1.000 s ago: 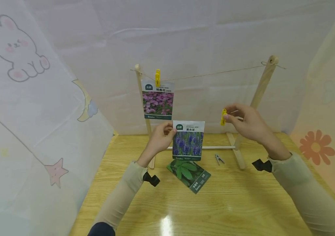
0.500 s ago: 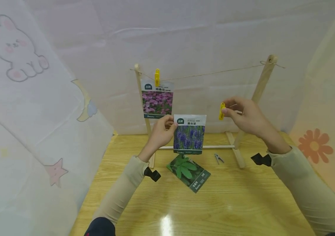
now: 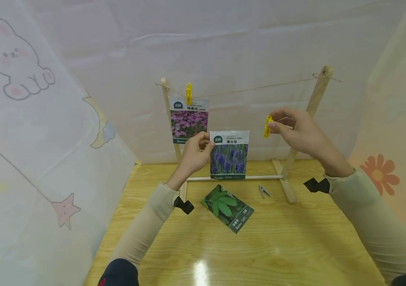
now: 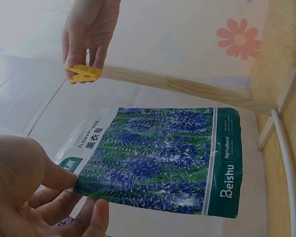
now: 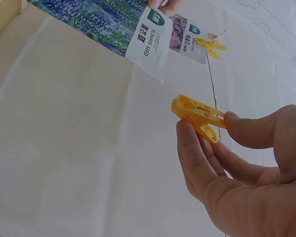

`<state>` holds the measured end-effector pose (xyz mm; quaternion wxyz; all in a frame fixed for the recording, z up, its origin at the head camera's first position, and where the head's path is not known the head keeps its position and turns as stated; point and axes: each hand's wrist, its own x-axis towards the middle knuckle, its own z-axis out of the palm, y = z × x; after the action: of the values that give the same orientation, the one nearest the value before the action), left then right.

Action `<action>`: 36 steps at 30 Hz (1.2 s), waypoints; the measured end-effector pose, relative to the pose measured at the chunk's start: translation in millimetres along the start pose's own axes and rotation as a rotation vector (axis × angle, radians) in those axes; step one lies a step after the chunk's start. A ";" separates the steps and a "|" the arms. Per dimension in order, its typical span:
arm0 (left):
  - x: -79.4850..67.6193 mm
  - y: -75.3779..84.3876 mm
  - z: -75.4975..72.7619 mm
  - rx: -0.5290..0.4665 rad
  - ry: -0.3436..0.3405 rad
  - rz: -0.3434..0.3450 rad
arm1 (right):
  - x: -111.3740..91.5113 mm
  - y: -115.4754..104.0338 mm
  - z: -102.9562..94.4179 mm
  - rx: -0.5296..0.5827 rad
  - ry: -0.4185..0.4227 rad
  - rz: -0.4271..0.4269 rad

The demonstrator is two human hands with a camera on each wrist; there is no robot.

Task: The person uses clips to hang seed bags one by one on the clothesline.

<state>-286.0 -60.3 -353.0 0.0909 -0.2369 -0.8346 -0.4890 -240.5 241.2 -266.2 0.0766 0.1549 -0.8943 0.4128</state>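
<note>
One grey clip (image 3: 264, 192) lies on the surface (image 3: 278, 242) — left hand (image 3: 194, 154) pinches one of three packets (image 3: 229, 155), right hand (image 3: 298, 130) one of two yellow clips (image 3: 268, 126).

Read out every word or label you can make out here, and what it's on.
"FLOWERS SEED": purple packet and pink packet.
"薰衣草": purple packet.
"Agricultural": purple packet.
"格桑花": pink packet.
"Beishu": purple packet, pink packet, green packet.
Too small or blurred to read surely: remaining characters and fine print on all three.
</note>
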 end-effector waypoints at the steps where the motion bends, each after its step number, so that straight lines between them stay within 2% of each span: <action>1: 1.0 0.4 0.1 -0.001 0.001 -0.001 | 0.9 -0.9 -0.5 0.004 0.000 -0.001; 19: 16.8 1.1 0.7 -0.002 0.039 -0.033 | 16.7 -9.4 -5.1 0.089 0.007 -0.013; 26: 21.7 3.4 1.2 -0.004 0.047 -0.016 | 28.0 -10.6 -8.8 0.118 -0.012 -0.036; 36: 28.0 11.6 -0.2 0.016 0.047 -0.004 | 38.8 -17.1 -12.0 0.104 0.020 -0.036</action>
<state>-304.7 -47.1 -333.3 0.1115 -0.2229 -0.8366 -0.4879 -271.1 231.5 -236.0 0.0849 0.1707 -0.8679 0.4587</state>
